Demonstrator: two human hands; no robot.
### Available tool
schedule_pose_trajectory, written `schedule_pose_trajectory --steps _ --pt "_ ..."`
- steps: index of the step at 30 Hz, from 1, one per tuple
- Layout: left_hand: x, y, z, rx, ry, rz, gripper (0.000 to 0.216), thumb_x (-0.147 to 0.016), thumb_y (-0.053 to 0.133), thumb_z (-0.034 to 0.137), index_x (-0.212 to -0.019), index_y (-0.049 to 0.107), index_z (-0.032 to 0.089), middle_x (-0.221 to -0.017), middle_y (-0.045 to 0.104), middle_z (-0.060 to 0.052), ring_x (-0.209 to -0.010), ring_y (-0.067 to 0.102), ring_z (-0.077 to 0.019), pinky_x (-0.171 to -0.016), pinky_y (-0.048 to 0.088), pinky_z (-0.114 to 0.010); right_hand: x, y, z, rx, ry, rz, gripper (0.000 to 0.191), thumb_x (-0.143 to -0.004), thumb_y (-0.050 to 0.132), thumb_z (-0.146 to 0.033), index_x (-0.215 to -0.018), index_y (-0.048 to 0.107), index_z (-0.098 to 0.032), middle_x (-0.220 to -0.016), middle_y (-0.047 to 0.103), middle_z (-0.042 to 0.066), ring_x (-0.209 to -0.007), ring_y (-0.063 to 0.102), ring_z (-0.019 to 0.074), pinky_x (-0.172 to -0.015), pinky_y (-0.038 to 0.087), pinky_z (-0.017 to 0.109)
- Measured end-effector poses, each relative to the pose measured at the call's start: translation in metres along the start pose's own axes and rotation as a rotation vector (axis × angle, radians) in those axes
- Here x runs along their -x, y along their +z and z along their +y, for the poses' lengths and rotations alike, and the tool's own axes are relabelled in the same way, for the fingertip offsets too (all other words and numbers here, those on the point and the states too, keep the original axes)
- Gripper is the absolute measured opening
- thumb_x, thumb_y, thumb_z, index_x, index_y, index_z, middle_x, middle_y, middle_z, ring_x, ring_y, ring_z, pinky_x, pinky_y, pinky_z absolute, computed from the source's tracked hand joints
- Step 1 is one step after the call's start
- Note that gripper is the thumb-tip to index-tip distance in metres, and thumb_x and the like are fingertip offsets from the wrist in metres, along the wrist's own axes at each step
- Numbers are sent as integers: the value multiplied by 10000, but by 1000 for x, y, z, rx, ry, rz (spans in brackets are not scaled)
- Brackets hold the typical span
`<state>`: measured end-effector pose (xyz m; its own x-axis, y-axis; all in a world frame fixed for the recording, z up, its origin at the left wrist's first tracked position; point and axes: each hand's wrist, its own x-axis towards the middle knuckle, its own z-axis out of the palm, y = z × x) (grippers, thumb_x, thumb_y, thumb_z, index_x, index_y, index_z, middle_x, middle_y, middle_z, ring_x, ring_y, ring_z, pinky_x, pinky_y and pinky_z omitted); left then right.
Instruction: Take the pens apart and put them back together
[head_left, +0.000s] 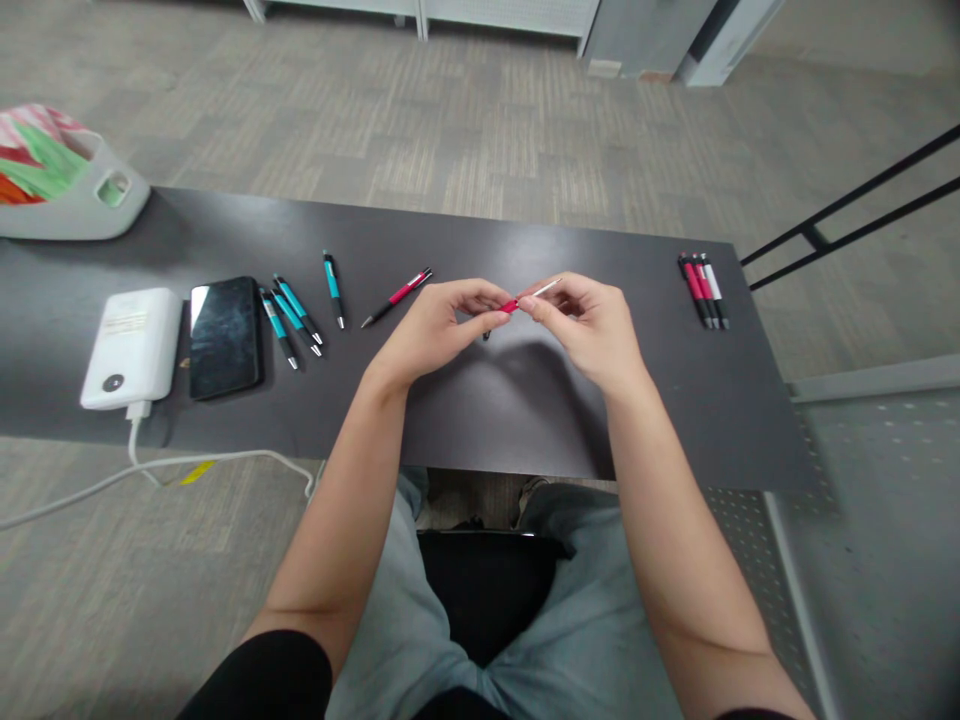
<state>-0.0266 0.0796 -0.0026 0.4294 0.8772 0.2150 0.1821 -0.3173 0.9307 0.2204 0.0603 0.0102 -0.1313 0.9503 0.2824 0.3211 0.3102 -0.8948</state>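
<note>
Over the middle of the table, my left hand (pixel 457 315) pinches a red pen barrel (pixel 510 306); a dark end of it shows below the fingers. Fingertips of my right hand (pixel 585 315) meet the barrel's other end and grip a thin pale rod (pixel 550 287) that looks like a pen refill. Whether the rod sits inside the barrel is hidden by the fingers. Left of my left hand lies a red and black pen (pixel 397 298), slanted on the table. Beyond it are a single teal pen (pixel 334 290) and several more teal pens (pixel 291 315) in a loose group.
Red and white pens (pixel 703 291) lie side by side at the table's right. A black phone (pixel 224 338) and a white power bank (pixel 133 348) with a cable (pixel 247 456) are at left. A white basket (pixel 112 215) of colourful items stands at the far left.
</note>
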Motion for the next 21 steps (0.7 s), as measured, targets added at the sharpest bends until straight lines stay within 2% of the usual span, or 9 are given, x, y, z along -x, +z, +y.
schedule_pose_trajectory --steps 3,6,9,12,17,21 --pt "1 -5 2 -29 -5 28 309 -1016 886 463 -1177 943 206 -1145 958 -93 -1021 851 -264 -995 673 -392 -2 7 2 7 -19 -13 428 -1005 990 -692 -1028 944 -267 -972 884 39 -757 688 194 -744 577 369" --pt "2 -14 5 -66 -21 69 306 -1018 892 466 -1183 935 213 -1157 959 -91 -1047 855 -269 -1014 674 -390 -4 11 9 24 -9 -43 349 -1005 984 -565 -1212 945 -287 -1091 893 40 -739 672 189 -760 615 384" --pt "4 -22 6 -79 -49 108 310 -1019 906 474 -1185 926 214 -1148 955 -92 -1049 854 -272 -1025 675 -390 -4 15 16 155 13 -55 301 -1048 899 -399 -1331 920 -298 -1175 887 56 -739 671 200 -827 660 422" --pt "6 -28 4 -114 -88 139 258 -1029 894 434 -1170 919 220 -1143 949 -87 -1050 852 -271 -1042 673 -396 -3 23 19 355 58 -93 282 -1082 809 -285 -1344 913 -266 -1248 869 101 -812 718 236 -941 676 474" --pt "9 -32 -1 -144 -101 158 215 -1028 879 401 -1142 917 223 -1126 943 -79 -1034 847 -264 -1053 666 -400 0 38 16 554 137 -148 219 -1136 781 -324 -1290 921 -254 -1354 837 146 -1132 792 342 -1029 646 489" --pt "10 -33 -2 -160 -112 152 216 -1023 875 406 -1139 918 228 -1117 944 -76 -1030 839 -265 -1041 663 -400 -2 39 19 530 133 -172 177 -1145 758 -281 -1224 913 -247 -1314 838 127 -979 756 289 -1034 640 468"
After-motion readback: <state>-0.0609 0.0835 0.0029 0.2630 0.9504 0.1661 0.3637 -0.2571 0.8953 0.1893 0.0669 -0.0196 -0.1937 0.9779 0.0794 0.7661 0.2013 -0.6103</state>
